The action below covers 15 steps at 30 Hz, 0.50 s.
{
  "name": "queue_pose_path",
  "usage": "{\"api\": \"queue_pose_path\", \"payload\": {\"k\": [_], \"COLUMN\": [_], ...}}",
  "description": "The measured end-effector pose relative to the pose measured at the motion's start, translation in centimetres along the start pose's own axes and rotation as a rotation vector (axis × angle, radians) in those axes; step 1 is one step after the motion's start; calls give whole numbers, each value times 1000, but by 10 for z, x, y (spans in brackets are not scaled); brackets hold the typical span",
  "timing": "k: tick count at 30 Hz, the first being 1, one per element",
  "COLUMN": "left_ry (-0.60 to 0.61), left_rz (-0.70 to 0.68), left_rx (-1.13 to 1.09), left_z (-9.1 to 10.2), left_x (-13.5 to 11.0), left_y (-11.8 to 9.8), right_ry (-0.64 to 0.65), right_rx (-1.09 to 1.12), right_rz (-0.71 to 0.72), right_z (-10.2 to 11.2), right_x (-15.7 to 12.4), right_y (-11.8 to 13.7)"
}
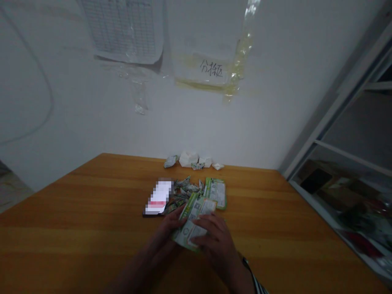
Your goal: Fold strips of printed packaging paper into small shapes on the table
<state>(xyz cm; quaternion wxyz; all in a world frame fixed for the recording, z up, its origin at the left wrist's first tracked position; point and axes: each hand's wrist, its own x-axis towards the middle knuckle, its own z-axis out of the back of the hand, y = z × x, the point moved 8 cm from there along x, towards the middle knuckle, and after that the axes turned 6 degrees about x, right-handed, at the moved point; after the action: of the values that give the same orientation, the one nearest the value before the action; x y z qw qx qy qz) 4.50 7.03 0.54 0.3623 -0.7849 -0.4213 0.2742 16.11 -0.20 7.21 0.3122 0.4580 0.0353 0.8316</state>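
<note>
Between my two hands is a green and white printed packet [186, 233], tilted above the wooden table [98, 241]. My left hand [171, 222] grips its left side, thumb on the front face and the other fingers mostly hidden behind. On the right, my right hand [214, 234] has its fingers bent over the packet's front and right edge. A similar green and white packet [216, 193] lies flat just beyond. Several small, crinkled sachets [188, 188] are heaped behind the held packet. Left of the heap lies a phone [159, 198] with a lit, blurred-out screen.
Along the wall at the table's back sit crumpled white tissues [188, 159], a small crumpled sachet [170, 161] and another small wrapper [197, 166]. A white-framed shelf [337, 151] with boxes stands at right. Taped papers [122, 30] hang on the wall.
</note>
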Motion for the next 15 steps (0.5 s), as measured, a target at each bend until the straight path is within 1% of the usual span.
{"api": "queue_pose_path", "payload": {"k": [2, 5, 7, 9, 12, 15], "left_ry": [-16, -55, -38, -6, 4, 29], "left_rz": [-20, -67, -73, -36, 51, 80], "left_rx": [27, 46, 57, 76, 84, 76], "left_z": [-1, -3, -6, -7, -6, -9], "left_x": [1, -1, -2, -3, -3, -5], "left_y": [-1, -5, -2, 4, 16, 20], "right_ry": [-107, -313, -400, -425, -429, -438], "right_rx": [87, 201, 279, 407, 575, 596], "right_rz": [-156, -451, -579, -662, -776, -816], "right_z": [6, 18, 22, 18, 8, 3], "right_x": [-1, -11, -18, -23, -30, -33], "right_y": [-15, -45, -61, -72, -83, -83]}}
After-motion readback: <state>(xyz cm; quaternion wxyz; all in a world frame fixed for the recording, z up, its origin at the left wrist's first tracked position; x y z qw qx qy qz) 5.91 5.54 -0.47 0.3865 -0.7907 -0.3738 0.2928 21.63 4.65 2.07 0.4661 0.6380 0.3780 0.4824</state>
